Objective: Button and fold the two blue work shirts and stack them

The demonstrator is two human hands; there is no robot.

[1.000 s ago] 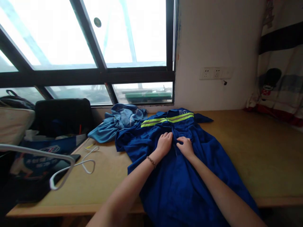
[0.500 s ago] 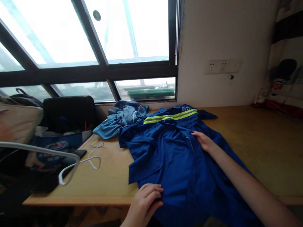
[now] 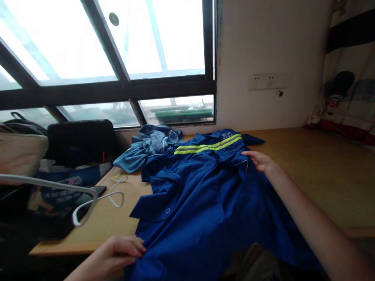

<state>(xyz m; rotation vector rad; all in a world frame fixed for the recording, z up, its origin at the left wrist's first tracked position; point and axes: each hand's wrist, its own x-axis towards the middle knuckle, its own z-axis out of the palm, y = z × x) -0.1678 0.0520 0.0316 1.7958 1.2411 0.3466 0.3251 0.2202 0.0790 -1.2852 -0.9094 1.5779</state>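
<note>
A dark blue work shirt (image 3: 205, 199) with a yellow-green reflective band lies spread on the wooden table (image 3: 319, 171), its lower part hanging over the near edge. My left hand (image 3: 123, 249) grips the shirt's lower left edge at the table's front, fingers closed on the cloth. Near the chest, my right hand (image 3: 260, 160) holds the fabric by the right side, fingers curled on it.
A lighter blue garment (image 3: 149, 148) is bunched behind the shirt by the window. A white hanger (image 3: 84, 207), a black bag (image 3: 82, 140) and a printed bag stand at the left. Striped cloth hangs at the far right; wall sockets (image 3: 268, 81) sit above the table.
Both hands left the shirt's middle. My left hand went down to the lower left hem and pulled it leftward; my right hand moved up and right along the chest, spreading the shirt.
</note>
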